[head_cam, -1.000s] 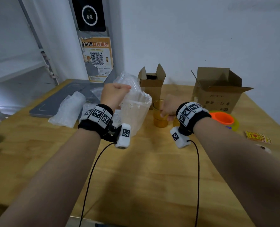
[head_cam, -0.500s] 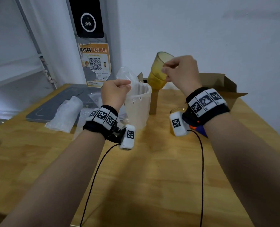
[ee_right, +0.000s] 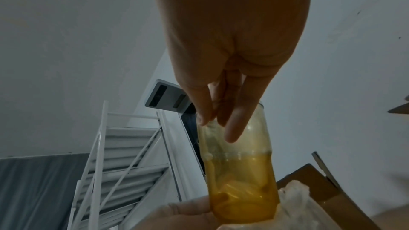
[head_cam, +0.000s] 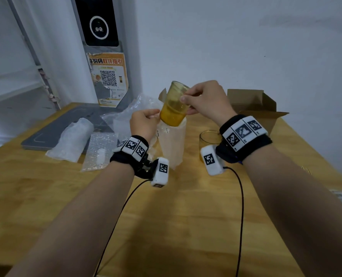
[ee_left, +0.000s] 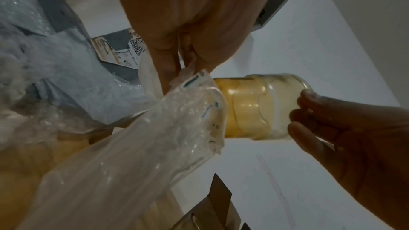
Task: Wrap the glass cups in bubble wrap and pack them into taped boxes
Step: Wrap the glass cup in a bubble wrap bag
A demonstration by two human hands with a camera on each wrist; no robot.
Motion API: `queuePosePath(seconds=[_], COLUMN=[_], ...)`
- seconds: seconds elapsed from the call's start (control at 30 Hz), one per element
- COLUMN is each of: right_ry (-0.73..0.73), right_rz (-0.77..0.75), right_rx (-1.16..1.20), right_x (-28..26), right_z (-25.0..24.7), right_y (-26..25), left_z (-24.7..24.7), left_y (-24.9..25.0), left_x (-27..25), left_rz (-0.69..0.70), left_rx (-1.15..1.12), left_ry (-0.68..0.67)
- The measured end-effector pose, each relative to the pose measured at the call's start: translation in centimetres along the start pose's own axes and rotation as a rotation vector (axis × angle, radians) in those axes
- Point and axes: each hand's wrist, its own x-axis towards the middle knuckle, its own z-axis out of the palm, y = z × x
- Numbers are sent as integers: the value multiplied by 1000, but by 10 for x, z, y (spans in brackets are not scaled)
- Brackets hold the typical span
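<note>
Now I see the right hand (head_cam: 206,100) has swung the amber glass cup (head_cam: 174,104) down; pinched at its rim, its base enters the bubble-wrap pouch (head_cam: 172,144), mouth pinched open by left hand (head_cam: 144,122), mid-tabletop. Bagging underway.

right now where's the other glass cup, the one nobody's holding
In the head view it stands on the table at centre right, the second cup just behind the right wrist and right of the bubble wrap bag.
</note>
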Motion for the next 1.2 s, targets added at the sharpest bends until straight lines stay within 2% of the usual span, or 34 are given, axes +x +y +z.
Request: queuePosePath(seconds=[0.17, 0.23, 0.33, 0.4, 0.57, 0.77, 0.93, 1.2], right_ry=[-66, -27, 71, 59, -67, -225, -310, -563], right_rz=[-30, -62, -75, -72, -31, -75, -97, -73], right_rx=[-152, -192, -122, -99, -227, -400, -514, -685], right_x=[5, 8, 13, 11, 2, 9, 12, 12], right_z=[-3, -2, 1, 4, 4, 1, 11, 32], right_y=[-3, -7, -8, -7, 2, -6, -1, 17], left_z=[-3, -4, -2, 1, 1, -1, -3, -2], left_y=[-4, -2, 1, 0, -10, -4, 1, 3], left_x=[4, 3, -1, -2, 0, 5, 5, 0], left_rz=[-16, -20, -29, -54, -144, -94, -61, -64], left_rx=[-9, -11, -35, -54, -114, -107, -74, -45], left_ry=[-23, -41, -85, -89, -40, -20, -54, -87])
